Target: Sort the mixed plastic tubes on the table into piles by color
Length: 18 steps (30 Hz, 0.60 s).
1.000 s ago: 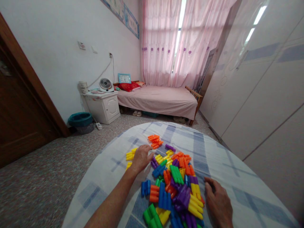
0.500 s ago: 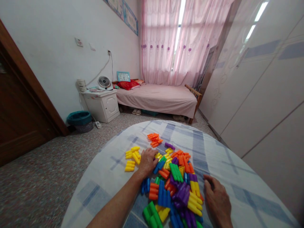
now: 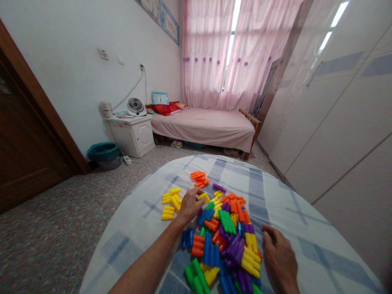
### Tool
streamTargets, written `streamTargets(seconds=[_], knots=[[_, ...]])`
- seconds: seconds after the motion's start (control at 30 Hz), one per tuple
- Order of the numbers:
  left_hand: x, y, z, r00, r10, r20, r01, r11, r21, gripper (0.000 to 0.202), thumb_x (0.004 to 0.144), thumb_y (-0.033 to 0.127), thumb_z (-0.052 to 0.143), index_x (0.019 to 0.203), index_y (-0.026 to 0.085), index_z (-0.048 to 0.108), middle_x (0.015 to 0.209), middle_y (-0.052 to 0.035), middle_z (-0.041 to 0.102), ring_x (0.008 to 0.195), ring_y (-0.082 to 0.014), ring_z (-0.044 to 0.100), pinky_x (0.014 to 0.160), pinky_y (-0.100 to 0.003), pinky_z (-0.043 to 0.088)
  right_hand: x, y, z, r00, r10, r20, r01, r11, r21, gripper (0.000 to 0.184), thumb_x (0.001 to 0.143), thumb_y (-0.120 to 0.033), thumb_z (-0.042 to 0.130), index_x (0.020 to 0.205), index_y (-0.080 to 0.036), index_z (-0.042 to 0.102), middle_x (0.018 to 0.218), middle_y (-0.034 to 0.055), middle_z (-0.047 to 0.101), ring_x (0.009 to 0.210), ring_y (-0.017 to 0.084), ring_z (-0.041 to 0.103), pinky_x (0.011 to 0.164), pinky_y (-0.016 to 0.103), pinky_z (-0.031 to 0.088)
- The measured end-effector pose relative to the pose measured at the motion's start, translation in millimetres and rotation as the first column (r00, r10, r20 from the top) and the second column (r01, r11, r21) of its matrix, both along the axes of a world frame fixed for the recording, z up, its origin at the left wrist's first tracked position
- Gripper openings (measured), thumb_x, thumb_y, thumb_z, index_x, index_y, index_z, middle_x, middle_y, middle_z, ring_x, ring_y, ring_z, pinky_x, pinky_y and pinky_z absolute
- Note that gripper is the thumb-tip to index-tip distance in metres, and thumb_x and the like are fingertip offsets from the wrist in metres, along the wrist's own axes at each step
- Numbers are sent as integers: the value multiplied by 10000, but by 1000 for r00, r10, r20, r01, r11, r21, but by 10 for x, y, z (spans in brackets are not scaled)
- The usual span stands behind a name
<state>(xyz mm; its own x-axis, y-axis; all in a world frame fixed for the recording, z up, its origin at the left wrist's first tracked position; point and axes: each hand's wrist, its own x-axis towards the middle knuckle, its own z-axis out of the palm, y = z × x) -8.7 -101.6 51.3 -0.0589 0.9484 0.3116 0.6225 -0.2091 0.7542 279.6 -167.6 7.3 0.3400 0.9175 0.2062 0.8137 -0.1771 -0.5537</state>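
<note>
Our left hand (image 3: pixel 189 205) has just pinched 1 yellow block (image 3: pixel 202 196) off the pile (image 3: pixel 228 241) — right hand (image 3: pixel 280 259) rests flat, fingers spread

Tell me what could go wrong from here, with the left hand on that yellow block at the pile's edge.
1. The left hand seems to pinch the yellow block only at the tips of its fingers; it could slip back into the pile.
2. The yellow group lies toward the table edge; a tossed piece might slide off.
3. The left forearm passes beside the blue blocks and may sweep them.
</note>
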Motion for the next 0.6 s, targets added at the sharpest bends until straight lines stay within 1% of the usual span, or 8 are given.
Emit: streamTargets(seconds=[0.07, 0.1, 0.17, 0.27, 0.33, 0.43, 0.5, 0.6], knots=[[-109, 8, 122, 1000, 24, 7, -24, 1000, 20, 238, 762, 214, 531, 969, 190, 645, 930, -18, 674, 874, -156, 598, 811, -266, 448, -2, 2, 4, 1000, -3, -2, 3, 1000, -5, 410, 821, -426, 331, 1053, -227, 604, 1087, 68, 622, 997, 253, 532, 833, 365, 399], [-185, 10, 190, 999, 45, -28, -44, 999, 29, 273, 769, 216, 522, 1013, 193, 642, 959, -23, 678, 885, -157, 602, 821, -265, 448, -4, 4, 5, 1000, -1, -3, 1, 1000, -5, 408, 821, -425, 331, 1051, -227, 604, 1088, 67, 621, 999, 253, 531, 837, 365, 397], [-363, 12, 318, 981, 107, -159, -103, 994, 30, 313, 776, 219, 508, 1058, 194, 642, 1004, -36, 681, 917, -167, 602, 848, -271, 443, -8, 7, 6, 1000, 2, 0, -2, 1000, -2, 405, 821, -422, 330, 1046, -226, 604, 1085, 66, 622, 996, 252, 532, 841, 365, 395], [-631, 9, 432, 891, 208, -404, -232, 973, -10, 310, 786, 247, 491, 1038, 188, 662, 1016, -56, 687, 958, -203, 595, 870, -296, 436, -13, 6, 4, 1000, -9, -1, 9, 1000, 2, 402, 821, -427, 331, 1046, -234, 603, 1073, 61, 623, 978, 249, 539, 820, 361, 401], [-764, 9, 432, 805, 261, -532, -328, 944, -33, 317, 792, 265, 474, 1034, 194, 665, 1013, -66, 688, 967, -226, 592, 860, -315, 439, -15, 3, 6, 1000, -19, -3, 19, 1000, 2, 400, 819, -429, 333, 1046, -240, 603, 1065, 60, 624, 965, 246, 544, 803, 357, 406], [-872, 12, 343, 699, 296, -651, -434, 899, -58, 313, 807, 267, 432, 988, 202, 679, 990, -90, 678, 954, -250, 592, 815, -337, 451, -20, 0, 16, 1000, -20, 8, 20, 1000, -2, 401, 812, -426, 333, 1032, -237, 610, 1046, 66, 626, 955, 248, 548, 799, 358, 406], [-899, 16, 259, 673, 290, -681, -459, 885, -76, 315, 819, 261, 408, 960, 195, 683, 984, -106, 664, 952, -257, 589, 796, -344, 454, -25, -2, 27, 1000, -26, 14, 26, 1000, -4, 403, 808, -428, 333, 1021, -235, 616, 1038, 71, 627, 948, 249, 551, 799, 361, 406], [-894, 27, 175, 685, 267, -678, -447, 889, -102, 304, 828, 267, 418, 985, 200, 670, 1003, -97, 654, 971, -243, 583, 822, -336, 447, -33, -7, 40, 999, -39, 16, 39, 999, 3, 408, 806, -430, 336, 1021, -236, 623, 1029, 74, 630, 933, 248, 558, 784, 358, 409]])
